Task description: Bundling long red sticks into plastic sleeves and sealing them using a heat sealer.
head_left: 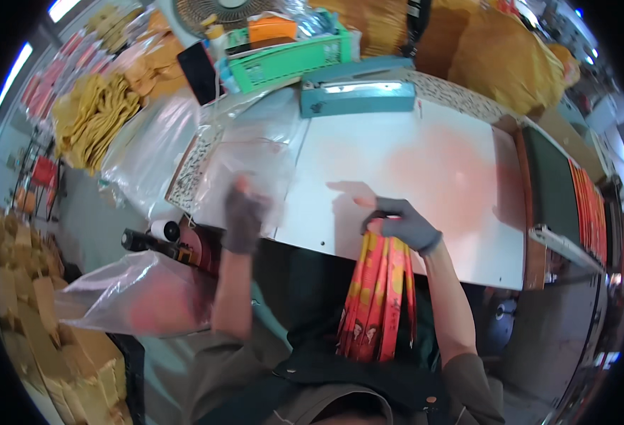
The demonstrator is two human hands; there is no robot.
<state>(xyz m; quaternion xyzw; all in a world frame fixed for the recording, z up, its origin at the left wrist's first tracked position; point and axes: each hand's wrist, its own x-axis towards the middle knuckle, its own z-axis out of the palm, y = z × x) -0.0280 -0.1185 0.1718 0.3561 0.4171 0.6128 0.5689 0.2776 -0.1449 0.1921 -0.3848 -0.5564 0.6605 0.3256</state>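
Note:
A bundle of long, flat red-and-yellow printed packets (375, 297) hangs in front of my body. My right hand (405, 225), in a grey glove with bare fingertips, is closed round its upper end above the table's near edge. On the left, my gloved left hand (244, 216) is smeared by motion over a stack of clear plastic bags (259, 142). Whether its fingers hold a bag cannot be made out. Both hands are at the white tabletop (368, 163), which has a faint red stain.
At the table's back lies a long teal bag sealer (358, 99). Behind it stands a green basket (290, 60) of small items beside a phone (197, 72). A tape roll (164, 230) and a filled plastic bag (149, 294) are at left. More red packets (589, 212) stand at right.

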